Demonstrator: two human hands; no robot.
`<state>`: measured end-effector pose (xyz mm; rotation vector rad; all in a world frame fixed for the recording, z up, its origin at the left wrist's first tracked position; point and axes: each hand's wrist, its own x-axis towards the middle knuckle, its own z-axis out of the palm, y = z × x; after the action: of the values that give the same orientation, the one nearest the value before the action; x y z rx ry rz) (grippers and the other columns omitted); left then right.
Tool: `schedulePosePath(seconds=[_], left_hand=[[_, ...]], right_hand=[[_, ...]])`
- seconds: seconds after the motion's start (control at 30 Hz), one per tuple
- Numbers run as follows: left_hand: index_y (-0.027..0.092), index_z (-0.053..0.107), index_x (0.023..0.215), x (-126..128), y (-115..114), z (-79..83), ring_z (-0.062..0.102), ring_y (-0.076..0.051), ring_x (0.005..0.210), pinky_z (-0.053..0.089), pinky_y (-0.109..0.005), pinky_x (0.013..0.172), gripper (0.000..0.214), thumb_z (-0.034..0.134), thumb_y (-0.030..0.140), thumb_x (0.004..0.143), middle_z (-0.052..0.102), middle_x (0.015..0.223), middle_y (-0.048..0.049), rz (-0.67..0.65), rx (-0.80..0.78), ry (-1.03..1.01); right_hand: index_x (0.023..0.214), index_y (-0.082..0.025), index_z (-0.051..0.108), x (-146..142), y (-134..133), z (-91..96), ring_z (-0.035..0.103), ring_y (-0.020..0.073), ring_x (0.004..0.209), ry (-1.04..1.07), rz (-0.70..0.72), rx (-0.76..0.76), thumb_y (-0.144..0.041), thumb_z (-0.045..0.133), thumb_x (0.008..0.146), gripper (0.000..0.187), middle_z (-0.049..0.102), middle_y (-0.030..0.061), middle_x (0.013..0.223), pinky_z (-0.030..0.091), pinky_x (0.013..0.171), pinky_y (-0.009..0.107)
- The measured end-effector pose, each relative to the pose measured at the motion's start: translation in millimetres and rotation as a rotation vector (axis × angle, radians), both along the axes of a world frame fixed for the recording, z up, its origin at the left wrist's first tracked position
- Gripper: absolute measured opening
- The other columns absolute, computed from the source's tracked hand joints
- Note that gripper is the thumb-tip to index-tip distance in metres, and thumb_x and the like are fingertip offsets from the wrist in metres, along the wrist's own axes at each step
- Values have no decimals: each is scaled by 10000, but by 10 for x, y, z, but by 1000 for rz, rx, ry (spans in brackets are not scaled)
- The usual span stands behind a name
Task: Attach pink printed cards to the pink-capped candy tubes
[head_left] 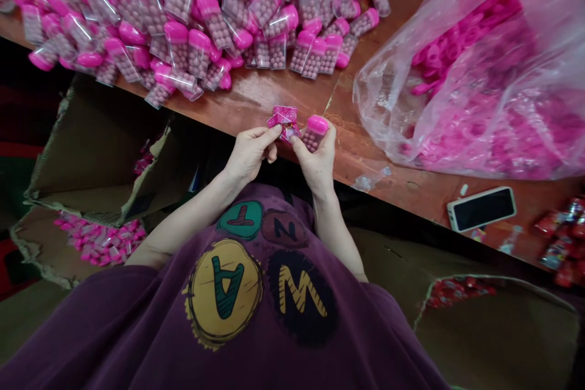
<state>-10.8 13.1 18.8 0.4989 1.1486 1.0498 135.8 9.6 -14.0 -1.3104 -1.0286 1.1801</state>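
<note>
While our left hand (249, 149) pinches a small shiny pink printed plastic wrapper (285, 114) by the near edge of the reddish-brown wooden worktop (402, 195), our right hand (319, 164) is closed round a clear, pink-capped plastic bottle of pinkish beads (313, 138) just beside it. Looks like we're at the fiddly wrapper-handling step; next move probably calls for a light pinch.
</note>
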Motion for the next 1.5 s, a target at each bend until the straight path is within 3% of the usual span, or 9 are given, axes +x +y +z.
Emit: schedulePosePath(seconds=[0.3,0.43,0.6,0.73,0.87,1.03,1.23,1.4,1.5], left_hand=[[172,656,718,-44,15,19,453,-64,415,339,-238,453,398,838,465,916,542,515,35,-86,-66,-88],[176,650,745,-56,24,34,464,-65,429,356,-247,469,362,792,437,952,569,566,25,-106,-42,-146],[187,662,739,-28,6,48,466,-80,428,364,-248,482,362,759,463,952,559,525,20,-119,-10,-68],[184,660,651,21,-69,93,450,-89,439,338,-241,482,387,801,449,895,540,474,5,-97,35,33],[187,671,627,51,-68,5,451,-98,478,357,-237,500,387,828,446,867,540,494,11,-105,-25,74],[162,639,585,141,-46,-117,465,-99,494,374,-228,501,455,868,484,811,547,503,5,-163,-33,53],[141,655,607,279,-121,-88,480,-84,501,388,-203,513,488,930,520,747,560,508,7,-133,-40,49],[138,661,654,250,-87,-20,469,-76,496,388,-194,482,450,1013,419,653,541,524,29,-124,-105,-108],[143,609,624,226,-52,83,462,-66,491,386,-186,481,445,1008,335,668,502,517,44,-53,-81,-162]], right_hand=[[1228,-315,626,92,13,-27,703,204,1077,-57,62,94,-351,767,875,382,675,20,1096,607,1048,414],[1223,-331,617,91,25,-85,666,166,886,103,65,11,-399,824,823,457,665,-5,1028,632,854,352],[1203,-326,599,34,54,-134,541,112,687,276,15,-77,-453,839,781,501,616,-45,932,556,666,273],[1090,-286,635,17,-14,-59,548,116,696,180,-87,-89,-436,868,764,428,624,-52,855,549,698,259],[1115,-282,666,55,-60,-45,696,165,860,128,15,-69,-396,884,764,429,729,-13,976,615,860,316],[1086,-218,711,111,-107,-33,740,198,978,-263,-128,113,-342,724,867,251,779,60,1072,604,946,343],[1066,-221,649,109,-128,-26,590,116,674,28,-266,-69,-377,765,814,318,655,-50,793,553,689,258],[1048,-217,678,127,-121,37,653,133,803,-56,-200,39,-391,819,802,333,712,-11,934,560,795,285],[1052,-229,639,155,-81,84,605,112,704,-17,-268,-1,-382,777,818,311,654,-56,807,537,713,263]])
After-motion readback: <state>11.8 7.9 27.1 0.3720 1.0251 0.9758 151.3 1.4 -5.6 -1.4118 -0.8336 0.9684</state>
